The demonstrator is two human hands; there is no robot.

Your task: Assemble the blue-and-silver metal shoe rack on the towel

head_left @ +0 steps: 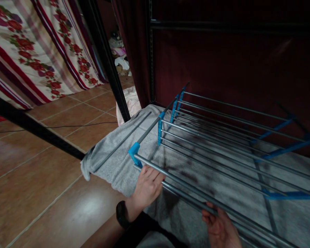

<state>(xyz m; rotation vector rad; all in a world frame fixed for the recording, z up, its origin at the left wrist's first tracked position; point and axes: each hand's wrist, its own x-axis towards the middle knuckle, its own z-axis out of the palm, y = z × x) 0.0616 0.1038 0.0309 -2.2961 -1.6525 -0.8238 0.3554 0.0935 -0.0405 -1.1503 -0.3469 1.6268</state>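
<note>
While left hand and right hand grip near metal tubes | drying rack looks mostly assembled | loose rod at left seems unfitted

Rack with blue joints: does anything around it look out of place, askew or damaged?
Yes: a loose grey tube lies on the grey cloth beside the rack, both ends free of any blue joint. It may be a detached part. No damage stands out.

Dim light leaves glare on the floor and shadows across the blanket.
</note>
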